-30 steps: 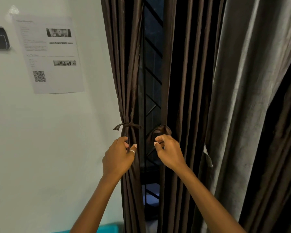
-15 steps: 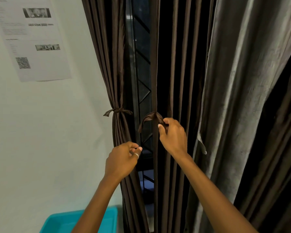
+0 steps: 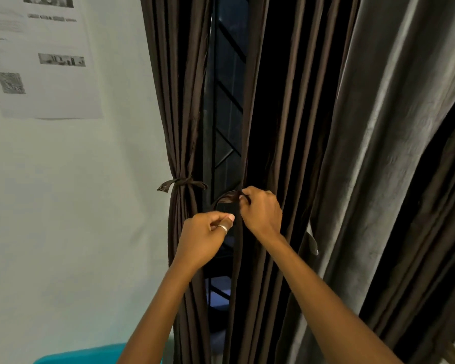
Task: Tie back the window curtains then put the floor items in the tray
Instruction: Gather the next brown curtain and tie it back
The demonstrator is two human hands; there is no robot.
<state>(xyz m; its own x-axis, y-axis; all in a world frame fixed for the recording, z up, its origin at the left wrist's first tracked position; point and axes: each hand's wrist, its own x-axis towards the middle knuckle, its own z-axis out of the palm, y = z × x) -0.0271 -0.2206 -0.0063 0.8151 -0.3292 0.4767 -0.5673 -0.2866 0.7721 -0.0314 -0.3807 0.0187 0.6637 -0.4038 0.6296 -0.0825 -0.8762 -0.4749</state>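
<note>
Right now the right curtain (image 3: pixel 273 127), dark brown with deep upright folds, hangs loose at the middle of the view. A tie strip (image 3: pixel 225 200) of the same brown cloth arches in a small loop off its left edge. The right hand (image 3: pixel 260 214) pinches the top of that loop, fingers curled round the strip against the curtain's edge. The left hand (image 3: pixel 202 237), a ring (image 3: pixel 222 228) on one finger, sits just below and left of the loop with fingers clenched and thumb pressed to forefinger; whether they hold the strip's lower end I cannot tell.

Left of them the left curtain (image 3: pixel 179 114) is gathered narrow, cinched by a knotted band (image 3: pixel 181 182) with both ends sticking out. Between the two curtains is a slim gap showing the dark window grille (image 3: pixel 226 101). A grey drape (image 3: pixel 378 140) crowds the right curtain from the right. The pale wall (image 3: pixel 76 206) at left carries a paper notice (image 3: pixel 42 61), and the teal tray (image 3: pixel 90 354) shows at the near bottom edge.
</note>
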